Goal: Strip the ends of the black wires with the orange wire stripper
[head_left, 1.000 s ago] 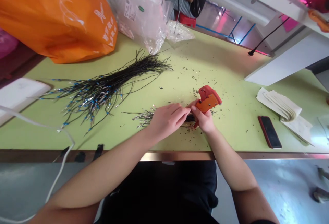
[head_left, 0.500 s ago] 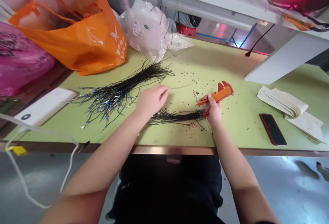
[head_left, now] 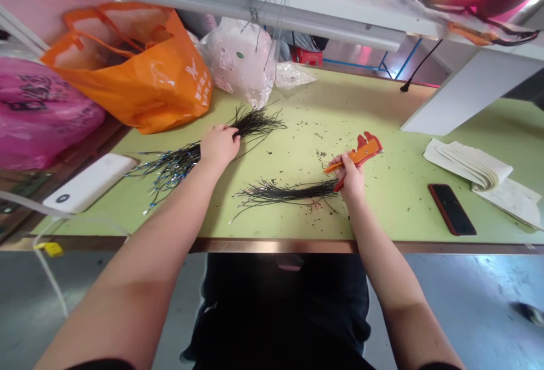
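My left hand (head_left: pixel 220 146) rests on the larger bundle of black wires (head_left: pixel 259 122) with its fingers curled down onto it; the fingertips are partly hidden, and which strands they pinch is not clear. Blue and silver ends (head_left: pixel 170 169) show at the left of this bundle. In my right hand (head_left: pixel 352 180) is an orange and red wire stripper (head_left: pixel 366 151), its jaws pointing up and to the right, with nothing visible in them. A smaller bundle of black wires (head_left: pixel 293 191) lies just left of that hand, its right end by the red handle.
Small black clippings (head_left: pixel 321 154) are scattered over the green table. A phone (head_left: pixel 453 209) and folded papers (head_left: pixel 471 166) lie at right. Left stand a white box-shaped device (head_left: pixel 91 182), an orange bag (head_left: pixel 144 84) and a pink bag (head_left: pixel 46 112). A white shelf (head_left: pixel 297 16) crosses the back.
My left hand has moved left, from above the gap between the bundles onto the larger bundle. The single wire that stuck out of it no longer shows. My right hand keeps the wire stripper.
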`<control>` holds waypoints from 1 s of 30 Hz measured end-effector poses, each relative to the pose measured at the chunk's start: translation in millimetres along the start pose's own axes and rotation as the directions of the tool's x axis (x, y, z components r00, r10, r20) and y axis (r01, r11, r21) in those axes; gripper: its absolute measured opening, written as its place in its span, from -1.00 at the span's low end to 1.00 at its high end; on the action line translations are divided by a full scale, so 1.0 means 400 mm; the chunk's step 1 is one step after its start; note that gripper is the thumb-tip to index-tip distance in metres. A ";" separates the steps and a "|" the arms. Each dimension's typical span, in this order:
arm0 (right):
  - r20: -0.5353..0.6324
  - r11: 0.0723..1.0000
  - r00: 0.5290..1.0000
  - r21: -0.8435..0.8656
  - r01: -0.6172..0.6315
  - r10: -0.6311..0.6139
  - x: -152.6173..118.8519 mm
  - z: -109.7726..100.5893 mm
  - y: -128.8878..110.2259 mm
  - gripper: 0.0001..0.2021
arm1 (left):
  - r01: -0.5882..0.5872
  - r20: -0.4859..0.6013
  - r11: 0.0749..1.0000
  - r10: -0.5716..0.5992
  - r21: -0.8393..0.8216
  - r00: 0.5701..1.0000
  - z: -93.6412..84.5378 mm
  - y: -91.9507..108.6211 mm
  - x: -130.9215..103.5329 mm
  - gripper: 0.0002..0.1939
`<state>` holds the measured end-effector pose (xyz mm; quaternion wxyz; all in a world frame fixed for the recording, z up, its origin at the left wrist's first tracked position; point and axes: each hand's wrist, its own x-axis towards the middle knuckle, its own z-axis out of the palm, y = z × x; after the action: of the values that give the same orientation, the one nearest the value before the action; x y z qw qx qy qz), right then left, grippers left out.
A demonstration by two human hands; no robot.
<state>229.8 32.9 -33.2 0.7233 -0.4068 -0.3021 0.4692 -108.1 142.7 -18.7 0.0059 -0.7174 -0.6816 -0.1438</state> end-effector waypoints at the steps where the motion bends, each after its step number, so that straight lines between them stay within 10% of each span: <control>1: -0.008 1.000 1.000 0.002 0.003 -0.003 0.001 -0.001 0.000 -0.73 | -0.014 -0.016 1.000 0.013 -0.026 1.000 0.004 0.020 -0.010 -0.54; 5: -0.014 1.000 1.000 -0.007 0.011 -0.011 0.003 -0.006 -0.002 -0.75 | -0.247 0.104 0.945 0.274 -0.214 0.956 0.005 0.148 -0.086 -0.61; 9: -0.024 1.000 1.000 -0.019 -0.010 0.009 0.002 -0.006 -0.001 -0.73 | -0.593 0.165 0.692 0.696 -0.412 0.698 0.023 0.280 -0.189 -0.71; 12: -0.044 0.999 0.999 -0.037 -0.019 0.017 -0.002 -0.001 -0.002 -0.71 | -0.710 0.077 0.585 0.790 -0.391 0.608 0.058 0.324 -0.245 -0.74; 30: -0.021 0.997 1.000 -0.079 0.013 -0.014 -0.003 0.004 -0.011 -0.73 | -0.651 0.100 0.665 0.724 -0.365 0.683 0.091 0.356 -0.296 -0.77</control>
<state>229.9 31.2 -28.9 0.7129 -0.4380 -0.3154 0.4477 35.3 24.3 -52.3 -0.1301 -0.9260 -0.3227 -0.1461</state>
